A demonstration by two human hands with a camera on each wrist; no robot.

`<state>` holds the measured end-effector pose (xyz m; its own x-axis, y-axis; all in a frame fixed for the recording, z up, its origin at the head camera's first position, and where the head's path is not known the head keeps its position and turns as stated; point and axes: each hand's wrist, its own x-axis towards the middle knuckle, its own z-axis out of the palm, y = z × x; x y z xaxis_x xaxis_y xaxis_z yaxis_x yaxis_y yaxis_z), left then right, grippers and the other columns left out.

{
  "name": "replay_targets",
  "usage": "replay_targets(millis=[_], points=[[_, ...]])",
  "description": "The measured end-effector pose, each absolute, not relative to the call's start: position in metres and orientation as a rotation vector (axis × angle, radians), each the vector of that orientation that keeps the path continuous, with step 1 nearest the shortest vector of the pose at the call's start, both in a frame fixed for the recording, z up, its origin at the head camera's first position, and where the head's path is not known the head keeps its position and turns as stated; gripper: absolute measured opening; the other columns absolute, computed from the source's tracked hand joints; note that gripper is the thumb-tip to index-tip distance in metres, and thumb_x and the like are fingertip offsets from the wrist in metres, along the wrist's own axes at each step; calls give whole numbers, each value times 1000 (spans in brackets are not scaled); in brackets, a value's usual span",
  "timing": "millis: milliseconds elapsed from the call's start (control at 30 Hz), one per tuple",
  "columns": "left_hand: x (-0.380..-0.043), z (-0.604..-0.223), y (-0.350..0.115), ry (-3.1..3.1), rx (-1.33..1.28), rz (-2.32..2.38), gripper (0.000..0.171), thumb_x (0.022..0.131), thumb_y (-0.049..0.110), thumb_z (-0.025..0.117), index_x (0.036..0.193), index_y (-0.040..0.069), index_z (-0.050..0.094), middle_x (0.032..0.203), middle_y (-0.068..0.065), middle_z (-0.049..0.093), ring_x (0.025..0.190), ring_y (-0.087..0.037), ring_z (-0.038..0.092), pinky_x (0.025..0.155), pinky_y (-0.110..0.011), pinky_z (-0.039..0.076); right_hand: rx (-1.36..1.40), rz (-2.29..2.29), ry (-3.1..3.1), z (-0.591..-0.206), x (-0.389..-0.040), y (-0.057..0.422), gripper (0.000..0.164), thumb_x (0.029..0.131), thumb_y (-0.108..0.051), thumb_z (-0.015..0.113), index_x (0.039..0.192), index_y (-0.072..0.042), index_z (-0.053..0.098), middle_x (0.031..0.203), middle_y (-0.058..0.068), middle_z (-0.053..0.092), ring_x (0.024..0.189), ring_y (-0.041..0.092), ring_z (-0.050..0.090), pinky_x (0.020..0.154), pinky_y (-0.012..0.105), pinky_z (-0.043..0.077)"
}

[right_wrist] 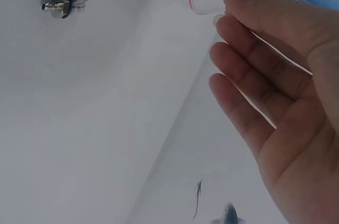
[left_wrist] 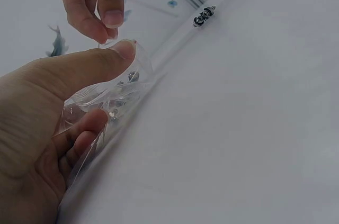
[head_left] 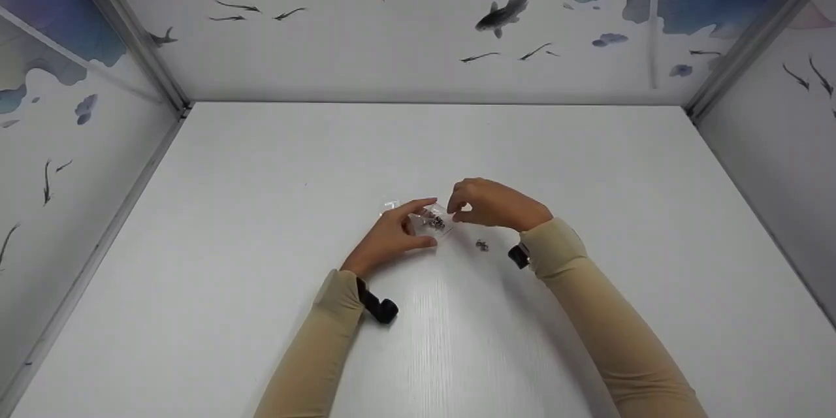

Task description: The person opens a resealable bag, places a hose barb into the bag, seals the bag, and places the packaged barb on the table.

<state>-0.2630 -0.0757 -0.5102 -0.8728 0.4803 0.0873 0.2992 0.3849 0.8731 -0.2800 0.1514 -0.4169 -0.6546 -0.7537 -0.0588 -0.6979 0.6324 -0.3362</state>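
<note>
Left hand (head_left: 390,235) grips clear bag (head_left: 436,221); right hand (head_left: 494,204) apparently too.

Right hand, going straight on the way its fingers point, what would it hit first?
Most likely the clear zip bag, whose edge the right hand appears to pinch. Beyond that comes the left hand, though exact depth is hard to judge.

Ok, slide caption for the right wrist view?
Right hand pinching a clear bag by its edge, metal parts on the table.
</note>
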Motion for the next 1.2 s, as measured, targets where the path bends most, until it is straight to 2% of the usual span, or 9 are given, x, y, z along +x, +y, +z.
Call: replay_targets(millis=[467, 633, 800, 900, 1200], points=[[-262, -511, -76, 2449, 714, 1525, 70, 78, 29, 80, 141, 24, 50, 125, -5, 60, 70, -13, 48, 64, -25, 40, -1003, -479, 2595, -429, -276, 176, 17, 85, -13, 72, 100, -6, 74, 97, 4, 71, 91, 18, 63, 84, 37, 52], [-261, -508, -75, 2448, 713, 1530, 71, 79, 22, 80, 142, 19, 49, 127, -10, 59, 69, -15, 47, 63, -24, 38, -983, -501, 2571, -434, -276, 182, 13, 85, -10, 72, 98, -7, 75, 96, 3, 71, 92, 18, 62, 84, 37, 51], [-261, -507, -75, 2458, 723, 1514, 71, 79, 24, 80, 142, 18, 48, 127, -7, 59, 68, -13, 47, 62, -23, 38, -971, -494, 2545, -438, -275, 183, 12, 86, -9, 71, 97, -8, 75, 96, 2, 72, 92, 16, 63, 84, 35, 52], [-263, -511, -76, 2468, 728, 1503, 71, 78, 29, 80, 142, 23, 49, 123, -2, 60, 67, -10, 45, 62, -23, 39, -947, -500, 2527, -439, -274, 182, 12, 86, -9, 71, 96, -8, 75, 95, 2, 72, 88, 14, 63, 81, 33, 53], [-263, -512, -76, 2477, 725, 1492, 70, 78, 33, 80, 141, 25, 50, 116, 0, 61, 68, -10, 45, 63, -24, 38, -897, -484, 2514, -442, -274, 177, 10, 86, -10, 71, 94, -10, 76, 92, 0, 72, 78, 10, 60, 75, 30, 52]])
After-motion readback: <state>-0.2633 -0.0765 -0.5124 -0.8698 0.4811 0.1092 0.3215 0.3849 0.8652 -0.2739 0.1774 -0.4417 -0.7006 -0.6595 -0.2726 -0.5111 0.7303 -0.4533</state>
